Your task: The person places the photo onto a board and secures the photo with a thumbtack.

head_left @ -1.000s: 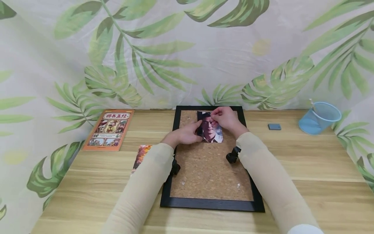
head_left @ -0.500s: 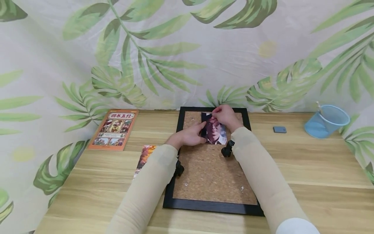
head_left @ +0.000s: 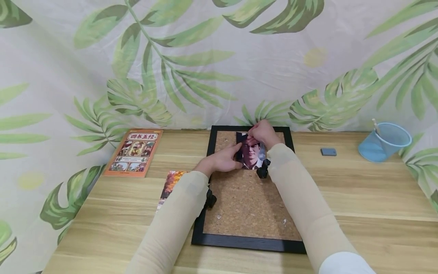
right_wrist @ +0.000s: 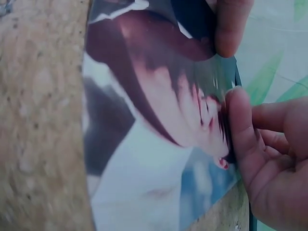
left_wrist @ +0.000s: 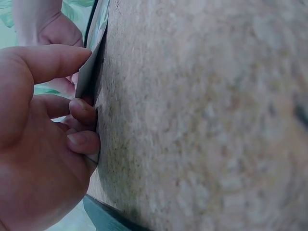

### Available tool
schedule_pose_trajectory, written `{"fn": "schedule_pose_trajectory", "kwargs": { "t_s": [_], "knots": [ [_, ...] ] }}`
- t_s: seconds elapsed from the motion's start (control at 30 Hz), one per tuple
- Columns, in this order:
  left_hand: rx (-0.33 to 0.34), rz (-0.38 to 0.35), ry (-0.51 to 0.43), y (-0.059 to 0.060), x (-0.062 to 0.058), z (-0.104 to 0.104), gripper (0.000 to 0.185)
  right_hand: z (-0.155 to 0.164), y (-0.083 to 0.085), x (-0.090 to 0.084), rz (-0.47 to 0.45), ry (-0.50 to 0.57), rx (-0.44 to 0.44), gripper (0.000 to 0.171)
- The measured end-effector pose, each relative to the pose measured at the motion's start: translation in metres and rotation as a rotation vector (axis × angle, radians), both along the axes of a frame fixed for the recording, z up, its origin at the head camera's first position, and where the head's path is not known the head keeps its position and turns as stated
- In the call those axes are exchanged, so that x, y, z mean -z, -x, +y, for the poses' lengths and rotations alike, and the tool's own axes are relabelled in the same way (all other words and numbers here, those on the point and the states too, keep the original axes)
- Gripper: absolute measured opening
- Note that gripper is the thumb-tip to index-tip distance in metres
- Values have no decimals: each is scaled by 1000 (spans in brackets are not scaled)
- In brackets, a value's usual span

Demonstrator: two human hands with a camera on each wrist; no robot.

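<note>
Your left hand (head_left: 222,161) pinches the photo's (head_left: 253,156) left edge; your right hand (head_left: 261,134) grips its top on the cork board (head_left: 249,205). Keep it flat and square.

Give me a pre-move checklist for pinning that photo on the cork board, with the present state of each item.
1. Photo lies on the cork board, near its top edge: ok.
2. Left hand pinches the photo's left edge, thumb on top: ok.
3. Right hand holds the photo's top edge: ok.
4. A pin held in the right hand's fingers: cannot tell, the fingertips hide it.
5. Photo flat on the cork: not ok, the left wrist view shows its edge lifted.
6. Spare pins on the board, small clear ones near its bottom: ok.
</note>
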State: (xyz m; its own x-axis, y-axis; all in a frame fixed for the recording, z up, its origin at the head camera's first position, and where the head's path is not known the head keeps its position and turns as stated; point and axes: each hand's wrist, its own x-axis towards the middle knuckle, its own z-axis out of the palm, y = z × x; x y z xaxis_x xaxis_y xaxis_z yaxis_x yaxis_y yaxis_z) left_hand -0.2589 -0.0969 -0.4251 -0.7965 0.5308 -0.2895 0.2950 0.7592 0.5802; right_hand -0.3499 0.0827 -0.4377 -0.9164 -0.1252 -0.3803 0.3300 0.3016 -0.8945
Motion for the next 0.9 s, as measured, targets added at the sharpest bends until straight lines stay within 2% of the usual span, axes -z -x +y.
{"fn": "schedule_pose_trajectory", "kwargs": {
  "t_s": [0.1,0.23,0.3,0.53,0.73,0.9],
  "knots": [
    [-8,-4,-10,0,1,0,83,-1,-1,2,25,-45,20,17],
    [-12,8,-29,-1,2,0,83,-3,-5,2,92,-192,59,14],
    [-12,27,-32,-2,2,-1,82,-3,-7,3,95,-237,79,14],
    [11,71,-14,-6,2,-4,79,1,-9,6,6,-238,129,22],
    [30,117,47,-9,2,-3,75,3,-11,6,16,-275,139,21],
    [23,136,117,-12,1,-2,72,3,-12,6,38,-324,113,23]
  ]
}}
